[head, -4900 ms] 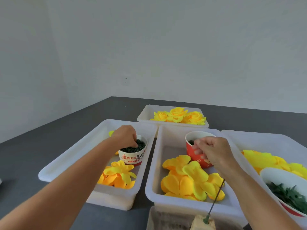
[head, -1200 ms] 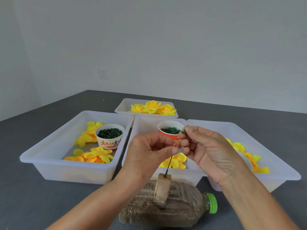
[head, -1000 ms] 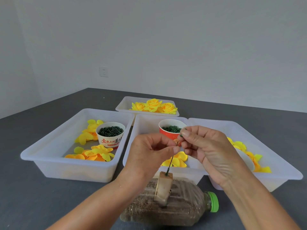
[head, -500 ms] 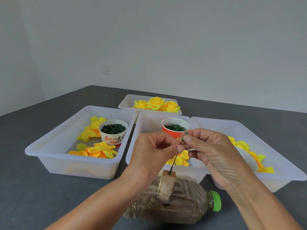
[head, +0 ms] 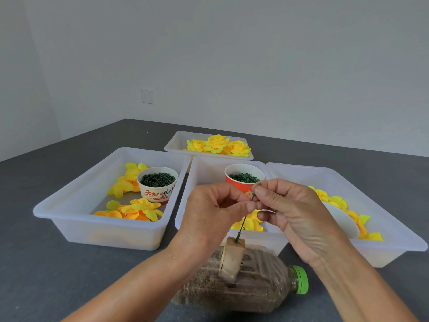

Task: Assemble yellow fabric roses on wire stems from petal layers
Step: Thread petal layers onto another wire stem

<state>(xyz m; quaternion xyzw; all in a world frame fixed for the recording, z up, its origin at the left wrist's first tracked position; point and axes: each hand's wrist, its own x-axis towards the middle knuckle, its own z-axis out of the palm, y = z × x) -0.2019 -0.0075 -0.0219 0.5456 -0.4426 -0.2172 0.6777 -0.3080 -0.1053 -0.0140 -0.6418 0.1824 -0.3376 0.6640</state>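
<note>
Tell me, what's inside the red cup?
The red cup holds a heap of small dark green rings. Only the top of the heap shows; the right hand covers the cup's lower front.

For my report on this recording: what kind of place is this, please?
Probably a plain room used as a handcraft workstation: white bins of yellow petals, a tray of finished roses, cups of small green parts, bare wall, grey table.

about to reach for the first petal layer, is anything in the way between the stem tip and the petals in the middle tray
Both hands are: the left hand and right hand pinch the wire stem near its top, directly over the petals in the middle tray. Nothing else visible blocks it.
</note>
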